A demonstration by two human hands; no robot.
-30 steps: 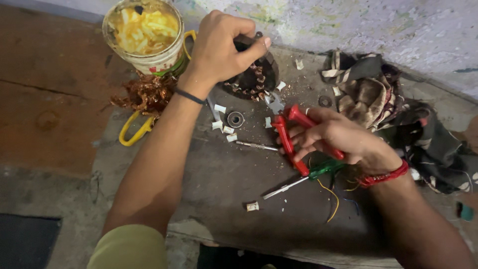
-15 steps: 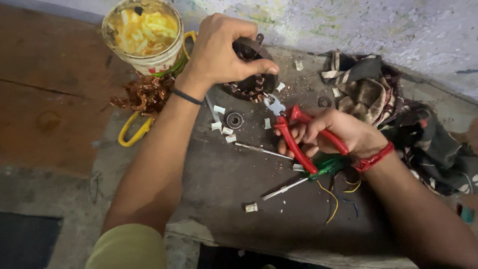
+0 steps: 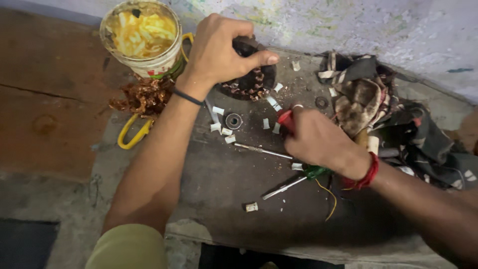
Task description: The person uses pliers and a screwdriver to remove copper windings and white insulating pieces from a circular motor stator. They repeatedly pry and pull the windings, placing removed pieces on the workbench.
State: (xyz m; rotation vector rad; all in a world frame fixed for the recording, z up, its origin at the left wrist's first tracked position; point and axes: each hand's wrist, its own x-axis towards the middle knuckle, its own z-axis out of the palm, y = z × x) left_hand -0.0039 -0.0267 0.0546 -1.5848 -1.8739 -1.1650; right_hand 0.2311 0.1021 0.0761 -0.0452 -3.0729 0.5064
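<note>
Copper-wound and dark, the round motor part sits at the far edge of the worn grey work surface, just right of a scuffed plastic bucket of pale yellow strips. The left hand curls over it, fingers and thumb closed on its rim. The right hand is wrapped tight around the red-handled pliers, whose glossy grips show only at the knuckles. Small white sleeve scraps, a ring-shaped bearing and a thin steel rod lie between the hands. A green-handled screwdriver rests under the right wrist, near crumpled dark rags.
</note>
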